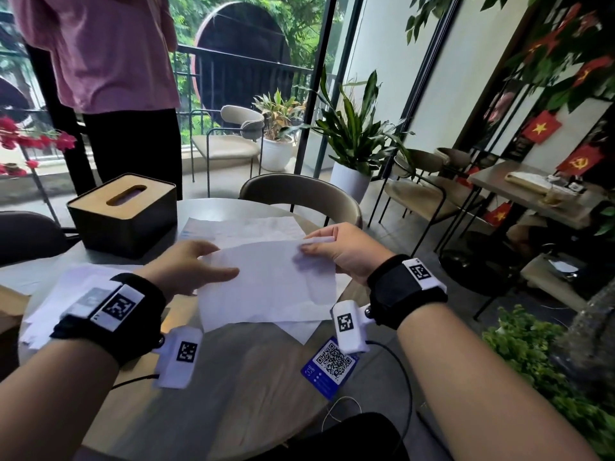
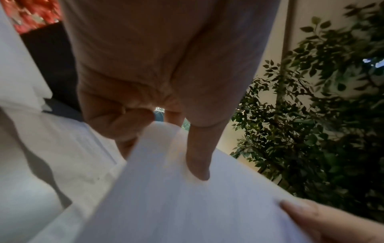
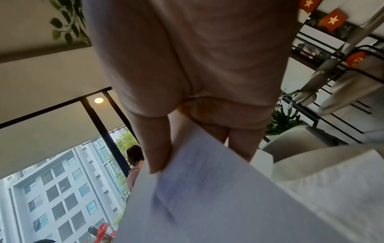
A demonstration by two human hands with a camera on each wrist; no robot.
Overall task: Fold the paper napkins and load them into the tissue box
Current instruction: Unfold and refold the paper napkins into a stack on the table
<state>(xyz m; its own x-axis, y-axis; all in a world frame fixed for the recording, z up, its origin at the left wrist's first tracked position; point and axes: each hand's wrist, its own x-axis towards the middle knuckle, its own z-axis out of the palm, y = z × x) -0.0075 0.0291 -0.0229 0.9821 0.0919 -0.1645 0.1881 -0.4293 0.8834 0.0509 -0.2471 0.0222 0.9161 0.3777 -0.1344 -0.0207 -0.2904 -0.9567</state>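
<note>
A white paper napkin is held up over the round table. My left hand grips its left edge, thumb on top and fingers underneath; the left wrist view shows the thumb pressing on the napkin. My right hand pinches the far right corner, thumb on top of the napkin. More napkins lie flat beneath it. The black tissue box with a slotted wooden lid stands at the far left of the table, lid on.
A stack of white napkins lies left of my left wrist. A blue QR card sits near the table's right edge. A person in a pink top stands behind the table. Chairs and potted plants surround it.
</note>
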